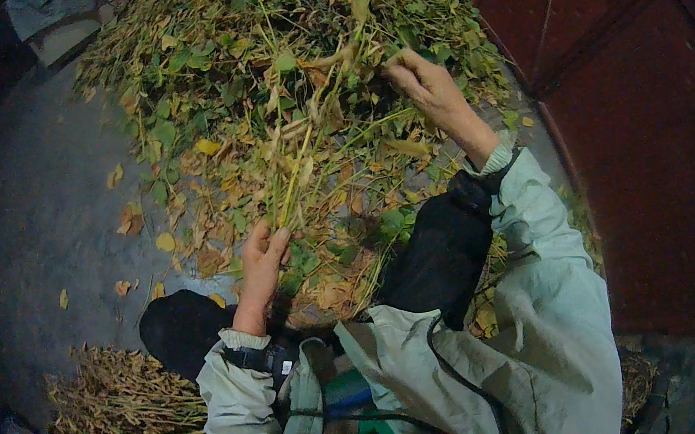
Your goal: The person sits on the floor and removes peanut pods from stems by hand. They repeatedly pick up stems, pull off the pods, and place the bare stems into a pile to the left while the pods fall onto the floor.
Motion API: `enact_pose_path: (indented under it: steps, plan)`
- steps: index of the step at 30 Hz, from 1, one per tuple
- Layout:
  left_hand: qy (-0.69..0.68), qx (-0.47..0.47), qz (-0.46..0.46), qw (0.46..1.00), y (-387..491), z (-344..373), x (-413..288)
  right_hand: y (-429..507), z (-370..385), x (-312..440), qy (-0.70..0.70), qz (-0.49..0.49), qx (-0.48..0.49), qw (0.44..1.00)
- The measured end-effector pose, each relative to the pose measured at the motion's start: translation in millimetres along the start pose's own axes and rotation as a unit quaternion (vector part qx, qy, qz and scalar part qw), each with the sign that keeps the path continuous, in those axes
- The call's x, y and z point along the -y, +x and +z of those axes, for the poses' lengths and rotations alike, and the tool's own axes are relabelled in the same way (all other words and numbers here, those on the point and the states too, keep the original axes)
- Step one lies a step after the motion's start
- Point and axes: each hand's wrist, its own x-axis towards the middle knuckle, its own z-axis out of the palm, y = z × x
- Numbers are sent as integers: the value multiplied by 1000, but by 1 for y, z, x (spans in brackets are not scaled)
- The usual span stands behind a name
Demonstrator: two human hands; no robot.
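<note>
My left hand (264, 255) grips the lower ends of several yellow-green plant stalks (297, 181), which fan upward and away from me. Dry pods and leaves hang along them. Up and to the right, my right hand (419, 84) has its fingers bent together at the edge of the stalks' leafy tops; whether it pinches a leaf or stem cannot be made out. Beyond both hands lies a large heap of leafy bean-like plants (199, 64), green and brown. Loose dry leaves (210, 236) cover the floor between the heap and my knees.
A pile of stalks (136, 420) with brown tops lies at the lower left. A dark red panel or sheet (654, 174) fills the right side. Grey floor (53, 211) with scattered leaves shows on the left. A pale object (66, 37) stands at the upper left.
</note>
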Motion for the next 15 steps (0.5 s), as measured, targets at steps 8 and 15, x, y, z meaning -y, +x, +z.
enact_pose_path:
  steps: [8,15]
  plan:
    - [-33,49,-61,996,-2,-1,-8,-7,13,15,19,-137,52,989]
    - [-44,82,-60,994,-3,-1,-9,-7,18,11,-138,-245,24,959]
